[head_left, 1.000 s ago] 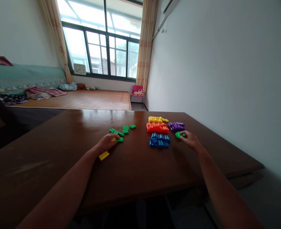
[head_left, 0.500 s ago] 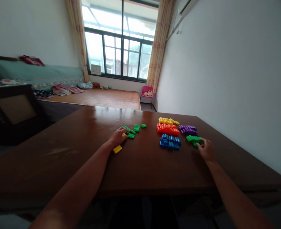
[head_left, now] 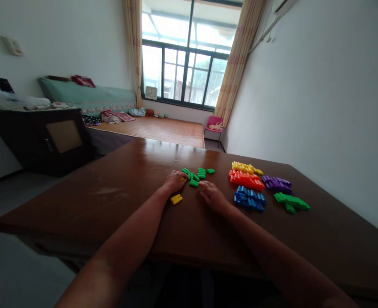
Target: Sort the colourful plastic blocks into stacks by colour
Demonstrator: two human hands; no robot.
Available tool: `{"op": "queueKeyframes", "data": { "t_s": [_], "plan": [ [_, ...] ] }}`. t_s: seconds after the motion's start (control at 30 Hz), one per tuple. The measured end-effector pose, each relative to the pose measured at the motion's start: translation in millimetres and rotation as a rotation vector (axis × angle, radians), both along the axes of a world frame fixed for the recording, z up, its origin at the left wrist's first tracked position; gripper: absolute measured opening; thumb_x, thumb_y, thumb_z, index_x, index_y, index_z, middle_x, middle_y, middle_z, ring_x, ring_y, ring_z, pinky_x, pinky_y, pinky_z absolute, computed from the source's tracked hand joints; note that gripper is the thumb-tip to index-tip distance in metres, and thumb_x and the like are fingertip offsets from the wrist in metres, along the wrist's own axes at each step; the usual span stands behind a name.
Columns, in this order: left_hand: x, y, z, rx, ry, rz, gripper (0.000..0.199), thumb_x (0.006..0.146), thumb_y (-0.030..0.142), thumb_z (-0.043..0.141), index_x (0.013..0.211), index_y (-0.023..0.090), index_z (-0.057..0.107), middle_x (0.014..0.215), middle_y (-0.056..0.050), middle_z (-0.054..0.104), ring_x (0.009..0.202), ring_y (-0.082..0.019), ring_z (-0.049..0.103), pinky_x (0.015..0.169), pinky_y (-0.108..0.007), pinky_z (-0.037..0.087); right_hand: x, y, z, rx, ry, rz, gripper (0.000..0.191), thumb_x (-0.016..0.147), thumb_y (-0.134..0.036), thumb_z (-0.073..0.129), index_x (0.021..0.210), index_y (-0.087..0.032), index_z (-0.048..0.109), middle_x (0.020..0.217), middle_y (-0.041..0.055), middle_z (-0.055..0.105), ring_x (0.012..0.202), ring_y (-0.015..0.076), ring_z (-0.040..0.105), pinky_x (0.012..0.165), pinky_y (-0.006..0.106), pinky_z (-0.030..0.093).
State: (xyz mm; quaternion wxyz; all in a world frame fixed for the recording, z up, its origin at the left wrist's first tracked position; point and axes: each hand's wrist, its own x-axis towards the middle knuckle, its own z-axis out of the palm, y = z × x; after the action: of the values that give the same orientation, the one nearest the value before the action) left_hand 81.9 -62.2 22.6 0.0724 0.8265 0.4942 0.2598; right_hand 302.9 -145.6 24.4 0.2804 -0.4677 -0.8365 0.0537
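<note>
On the table's left-centre lies a loose group of small green plastic blocks [head_left: 194,183]. My left hand [head_left: 174,181] rests beside them, its fingers curled around a yellow block [head_left: 183,179] that is mostly covered. Just below that hand, a pair of yellow blocks [head_left: 176,199] lies on the wood. My right hand [head_left: 212,196] is low over the table with fingers stretched towards the nearest green block, apparently holding nothing; whether its fingertips touch that block is hard to tell.
Sorted blocks lie at right: yellow [head_left: 245,167], orange-red [head_left: 246,179], blue [head_left: 249,198], purple [head_left: 277,184] and green [head_left: 291,202]. They rest on a dark brown table [head_left: 111,214]. Beyond stand a bed [head_left: 169,130], a pink chair [head_left: 213,123] and a dark cabinet [head_left: 34,132].
My right hand has left the green row at far right and moved left to the loose green blocks. My left hand stays by its yellow block. The view has turned left.
</note>
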Motion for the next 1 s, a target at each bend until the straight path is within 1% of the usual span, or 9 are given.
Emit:
{"op": "queueKeyframes", "data": {
  "t_s": [0.1, 0.2, 0.27, 0.43, 0.53, 0.6, 0.83, 0.93, 1.0],
  "plan": [
    [1, 0, 0.4, -0.006, -0.018, -0.039, 0.020, 0.081, 0.022, 0.057, 0.087, 0.026, 0.076, 0.102, -0.003, 0.070, 0.094, -0.022, 0.058, 0.089, -0.035, 0.045, -28, 16, -1.1, -0.009, -0.124, -0.077, 0.043, 0.090, -0.031, 0.051, 0.133, -0.021, 0.049, 0.136, 0.0122, 0.052, 0.124, 0.0252, 0.045, 0.099, 0.042, 0.042],
    [2, 1, -0.1, -0.005, -0.024, -0.044, 0.020, 0.081, 0.022, 0.057, 0.087, 0.027, 0.076, 0.102, -0.002, 0.070, 0.095, -0.022, 0.058, 0.089, -0.034, 0.045, -40, 21, 1.1, -0.015, -0.180, -0.161, 0.039, 0.090, -0.037, 0.053, 0.127, -0.024, 0.053, 0.131, 0.0114, 0.055, 0.117, 0.0265, 0.047, 0.093, 0.042, 0.044],
    [2, 2, -0.9, -0.003, -0.022, -0.039, 0.020, 0.081, 0.023, 0.058, 0.088, 0.028, 0.076, 0.102, -0.002, 0.070, 0.095, -0.022, 0.058, 0.089, -0.034, 0.045, -38, 19, 1.3, -0.005, -0.154, -0.165, 0.030, 0.090, -0.036, 0.055, 0.117, -0.025, 0.057, 0.123, 0.0096, 0.060, 0.110, 0.0252, 0.050, 0.091, 0.040, 0.043],
    [0, 5, -2.5, -0.002, -0.009, -0.047, 0.021, 0.081, 0.025, 0.057, 0.089, 0.027, 0.076, 0.101, -0.003, 0.070, 0.094, -0.022, 0.058, 0.088, -0.034, 0.045, -10, 11, -0.6, -0.045, -0.024, -0.098, 0.010, 0.083, -0.025, 0.060, 0.093, -0.022, 0.060, 0.104, 0.0050, 0.066, 0.095, 0.0207, 0.054, 0.089, 0.036, 0.040],
    [-1, 6, -3.2, 0.005, -0.022, -0.057, 0.021, 0.080, 0.024, 0.057, 0.088, 0.027, 0.076, 0.100, -0.002, 0.071, 0.095, -0.021, 0.058, 0.089, -0.033, 0.045, 3, 4, -0.2, -0.091, 0.010, -0.032, 0.019, 0.073, -0.010, 0.059, 0.089, -0.021, 0.058, 0.099, 0.0019, 0.066, 0.091, 0.0186, 0.055, 0.089, 0.035, 0.039],
    [-2, 6, -3.9, 0.009, -0.034, -0.054, 0.021, 0.080, 0.024, 0.057, 0.088, 0.027, 0.076, 0.099, -0.002, 0.071, 0.095, -0.020, 0.059, 0.090, -0.032, 0.045, 8, -2, 0.4, -0.103, 0.022, -0.013, 0.027, 0.070, -0.006, 0.056, 0.092, -0.022, 0.059, 0.097, 0.0013, 0.066, 0.093, 0.0192, 0.055, 0.089, 0.035, 0.040],
    [-5, 11, -5.8, 0.006, -0.033, -0.097, 0.020, 0.081, 0.024, 0.056, 0.088, 0.027, 0.075, 0.100, 0.000, 0.072, 0.097, -0.018, 0.061, 0.095, -0.032, 0.044, 19, -30, 3.4, -0.052, 0.061, 0.014, 0.019, 0.077, -0.008, 0.055, 0.091, -0.021, 0.059, 0.108, 0.0080, 0.060, 0.103, 0.0209, 0.055, 0.091, 0.036, 0.044],
    [-6, 13, -7.0, 0.002, -0.033, -0.102, 0.020, 0.081, 0.025, 0.056, 0.088, 0.027, 0.075, 0.101, 0.000, 0.072, 0.097, -0.019, 0.062, 0.094, -0.032, 0.045, 40, -40, 6.9, -0.038, 0.107, 0.011, 0.019, 0.078, -0.011, 0.055, 0.094, -0.021, 0.060, 0.103, 0.0070, 0.063, 0.100, 0.0205, 0.058, 0.090, 0.037, 0.046],
    [-6, 16, -8.7, 0.006, -0.035, -0.104, 0.021, 0.081, 0.025, 0.056, 0.088, 0.027, 0.075, 0.101, -0.001, 0.071, 0.097, -0.020, 0.062, 0.094, -0.033, 0.046, 67, -45, 10.5, -0.001, 0.169, -0.073, 0.019, 0.079, -0.016, 0.055, 0.096, -0.021, 0.060, 0.101, 0.0068, 0.064, 0.097, 0.0213, 0.060, 0.090, 0.039, 0.047]
  ]
}}
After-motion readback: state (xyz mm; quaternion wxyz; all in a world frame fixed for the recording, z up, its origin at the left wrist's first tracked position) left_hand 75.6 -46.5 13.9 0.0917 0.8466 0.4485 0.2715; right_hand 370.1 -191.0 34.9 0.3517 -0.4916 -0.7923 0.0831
